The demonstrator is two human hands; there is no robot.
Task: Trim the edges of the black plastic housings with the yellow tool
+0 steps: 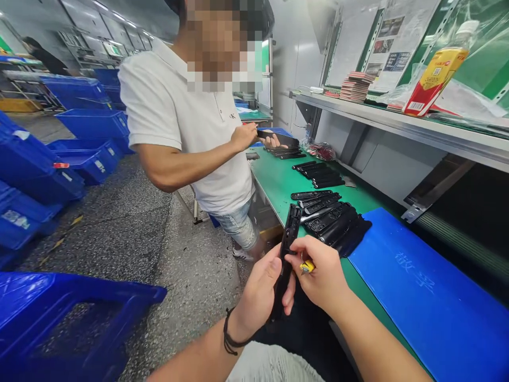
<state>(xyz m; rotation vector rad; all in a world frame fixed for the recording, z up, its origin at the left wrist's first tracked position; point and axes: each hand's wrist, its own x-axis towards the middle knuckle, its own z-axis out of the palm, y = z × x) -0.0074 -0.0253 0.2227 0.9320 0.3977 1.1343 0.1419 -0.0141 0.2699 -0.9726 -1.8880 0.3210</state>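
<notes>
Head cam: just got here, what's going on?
The wearer's left grip holds a black part off the table, its ribbed inner face showing. The right grip is at the part's side and also holds a yellow tool, mostly hidden. Across from them, a co-worker in a white shirt holds another black part. More parts lie in groups on the table, the nearest beside a blue mat.

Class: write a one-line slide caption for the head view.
The left hand grips a black part; the right hand, holding a yellow tool, touches it by the green bench.
</notes>
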